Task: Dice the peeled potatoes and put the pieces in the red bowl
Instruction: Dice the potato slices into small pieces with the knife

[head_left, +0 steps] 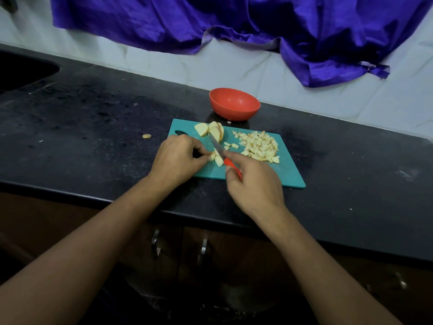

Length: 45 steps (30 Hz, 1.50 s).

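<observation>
cabinet handles [155, 242]: closest thing to the camera, two metal pulls on the dark doors under the counter lip
right hand [254, 184]: wrapped around the red handle of the knife [218, 147], index finger stretched forward along the top
left hand [178, 158]: curled, fingertips pinching down on the potato piece [217, 158] at the near-left part of the board
knife: blade points away and a bit left, edge sitting on that potato piece right beside the left fingertips
cutting board [288, 172]: teal plastic, flat on the black counter [93, 127], close to the front edge, handle cutout at the far-left corner
diced pile [260, 146]: decent heap of small cubes on the right half of the board, a few loose ones between it and the blade
potato slices [210, 132]: bigger uncut chunks at the far-left of the board, just past the knife tip
stray bit [146, 136]: one little piece on the counter, left of the board
red bowl [234, 111]: just behind the board's far edge, close to the white wall, not touching the board
sink [23, 71]: dark basin, far left
purple cloth [234, 24]: shiny fabric draped down over the wall at the back
</observation>
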Each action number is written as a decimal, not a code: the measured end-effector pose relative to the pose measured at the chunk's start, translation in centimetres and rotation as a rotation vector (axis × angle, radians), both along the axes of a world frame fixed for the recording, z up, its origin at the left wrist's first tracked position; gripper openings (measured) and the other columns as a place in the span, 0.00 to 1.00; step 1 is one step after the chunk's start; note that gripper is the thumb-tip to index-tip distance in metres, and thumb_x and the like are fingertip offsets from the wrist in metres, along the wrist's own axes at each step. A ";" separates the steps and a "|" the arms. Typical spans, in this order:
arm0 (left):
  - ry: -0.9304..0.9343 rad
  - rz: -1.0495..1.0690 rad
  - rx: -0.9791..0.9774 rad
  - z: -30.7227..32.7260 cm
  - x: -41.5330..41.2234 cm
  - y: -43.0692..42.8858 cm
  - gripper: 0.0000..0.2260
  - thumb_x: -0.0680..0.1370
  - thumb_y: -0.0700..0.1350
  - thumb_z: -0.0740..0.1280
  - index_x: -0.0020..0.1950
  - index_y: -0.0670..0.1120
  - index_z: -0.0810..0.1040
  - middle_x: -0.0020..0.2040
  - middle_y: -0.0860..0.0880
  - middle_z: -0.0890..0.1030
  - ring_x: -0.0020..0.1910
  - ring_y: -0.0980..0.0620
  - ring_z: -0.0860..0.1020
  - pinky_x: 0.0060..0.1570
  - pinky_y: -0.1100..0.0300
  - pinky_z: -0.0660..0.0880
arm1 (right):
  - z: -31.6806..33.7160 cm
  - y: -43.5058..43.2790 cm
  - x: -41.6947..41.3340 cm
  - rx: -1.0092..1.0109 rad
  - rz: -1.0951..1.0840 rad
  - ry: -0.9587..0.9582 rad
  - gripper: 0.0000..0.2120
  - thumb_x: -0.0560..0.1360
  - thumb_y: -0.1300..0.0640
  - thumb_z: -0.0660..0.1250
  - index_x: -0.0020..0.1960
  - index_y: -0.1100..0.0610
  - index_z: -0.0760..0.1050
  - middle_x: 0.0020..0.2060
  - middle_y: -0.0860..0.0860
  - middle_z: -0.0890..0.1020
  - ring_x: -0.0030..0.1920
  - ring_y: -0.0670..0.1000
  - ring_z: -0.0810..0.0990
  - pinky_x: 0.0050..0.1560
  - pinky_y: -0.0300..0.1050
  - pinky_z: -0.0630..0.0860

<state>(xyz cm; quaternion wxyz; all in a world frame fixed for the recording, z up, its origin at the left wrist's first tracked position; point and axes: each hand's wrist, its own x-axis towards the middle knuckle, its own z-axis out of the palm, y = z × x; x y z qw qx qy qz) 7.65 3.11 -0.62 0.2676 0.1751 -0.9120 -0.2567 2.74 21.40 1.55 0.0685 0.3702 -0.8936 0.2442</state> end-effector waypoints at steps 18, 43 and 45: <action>-0.007 0.017 -0.004 0.3 0.2 0.3 0.01 0.75 0.47 0.75 0.46 0.52 0.88 0.42 0.59 0.86 0.43 0.61 0.81 0.50 0.62 0.77 | 0.1 -2.3 1.4 0.251 -0.003 0.124 0.24 0.84 0.51 0.57 0.79 0.44 0.63 0.41 0.48 0.76 0.43 0.50 0.77 0.41 0.49 0.73; -0.017 0.019 0.005 0.3 0.2 0.2 0.01 0.75 0.46 0.75 0.44 0.52 0.86 0.41 0.57 0.85 0.42 0.59 0.81 0.50 0.59 0.79 | 0.7 -3.1 1.4 0.186 -0.016 0.081 0.19 0.83 0.49 0.59 0.73 0.44 0.71 0.49 0.48 0.82 0.50 0.51 0.80 0.47 0.49 0.77; -0.015 0.020 -0.004 0.2 0.1 0.1 0.02 0.75 0.46 0.74 0.44 0.52 0.86 0.40 0.57 0.85 0.41 0.59 0.81 0.50 0.58 0.80 | 0.7 -3.2 1.5 0.203 -0.014 0.107 0.19 0.83 0.49 0.59 0.73 0.45 0.70 0.47 0.48 0.80 0.49 0.51 0.79 0.44 0.48 0.73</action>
